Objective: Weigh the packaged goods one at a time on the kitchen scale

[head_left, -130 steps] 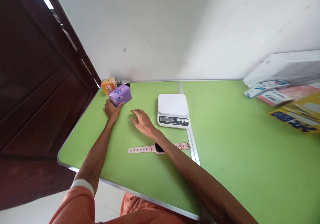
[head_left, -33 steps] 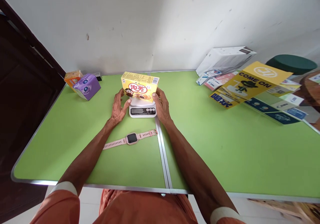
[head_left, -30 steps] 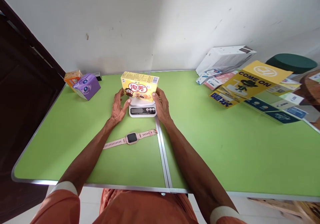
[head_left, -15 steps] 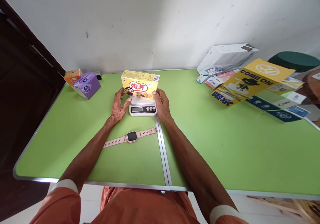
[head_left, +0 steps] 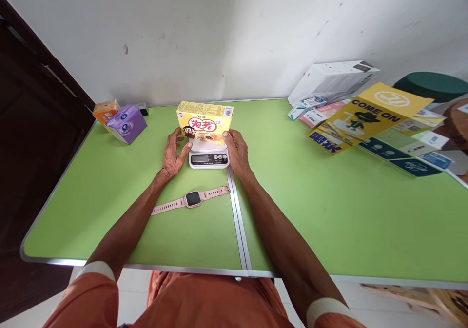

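A yellow snack box (head_left: 204, 122) with red Chinese lettering stands upright on a white digital kitchen scale (head_left: 208, 160). At the box's right edge, my right hand (head_left: 237, 151) grips it, thumb on the front face and fingers mostly hidden along the side. My left hand (head_left: 174, 155) curves around the left side of the box and scale with thumb and fingers spread; whether a fingertip touches the box, I cannot tell. Nearer to me, a smartwatch (head_left: 193, 199) with a pink strap lies stretched flat beside my left forearm.
On the green table (head_left: 310, 211), a purple box (head_left: 126, 124) and an orange box (head_left: 106, 111) stand at the back left. At the right are a yellow carton (head_left: 360, 118), a white box (head_left: 329, 80), small packets and a dark green round lid (head_left: 431, 85). A wall borders the back.
The view has shifted very slightly. Both hands, the snack box and the scale keep nearly the same places.
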The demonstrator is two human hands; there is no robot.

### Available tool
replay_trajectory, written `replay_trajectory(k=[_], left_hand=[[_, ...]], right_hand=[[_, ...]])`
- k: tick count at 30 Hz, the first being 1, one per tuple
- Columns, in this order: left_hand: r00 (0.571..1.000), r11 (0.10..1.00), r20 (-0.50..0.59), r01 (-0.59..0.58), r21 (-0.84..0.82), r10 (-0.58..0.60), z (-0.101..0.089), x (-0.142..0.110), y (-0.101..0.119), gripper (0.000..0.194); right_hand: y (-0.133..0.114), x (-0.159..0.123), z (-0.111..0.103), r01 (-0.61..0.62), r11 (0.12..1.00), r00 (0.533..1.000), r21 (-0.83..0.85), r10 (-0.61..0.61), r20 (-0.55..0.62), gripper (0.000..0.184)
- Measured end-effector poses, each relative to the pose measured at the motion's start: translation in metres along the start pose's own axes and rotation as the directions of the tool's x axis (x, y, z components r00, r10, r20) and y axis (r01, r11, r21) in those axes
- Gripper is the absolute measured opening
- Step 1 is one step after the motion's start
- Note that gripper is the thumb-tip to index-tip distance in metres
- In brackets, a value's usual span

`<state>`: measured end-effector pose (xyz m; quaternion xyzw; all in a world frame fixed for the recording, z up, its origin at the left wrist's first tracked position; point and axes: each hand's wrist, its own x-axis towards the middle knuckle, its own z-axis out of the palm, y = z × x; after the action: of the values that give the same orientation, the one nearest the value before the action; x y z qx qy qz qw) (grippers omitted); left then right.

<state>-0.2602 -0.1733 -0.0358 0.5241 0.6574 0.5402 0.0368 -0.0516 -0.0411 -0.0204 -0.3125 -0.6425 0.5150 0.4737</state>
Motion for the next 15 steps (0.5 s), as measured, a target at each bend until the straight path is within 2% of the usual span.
replay_trajectory(k=[15], left_hand=[[0.998,1.0,0.057,0.022,0.013,-0.023,0.0003,-0.0008,-0.0104,0.096]], right_hand=[[0.0073,0.0028,-0.0005,-0.007,1.0,1.0,-0.011,0.008,0.006,0.078]])
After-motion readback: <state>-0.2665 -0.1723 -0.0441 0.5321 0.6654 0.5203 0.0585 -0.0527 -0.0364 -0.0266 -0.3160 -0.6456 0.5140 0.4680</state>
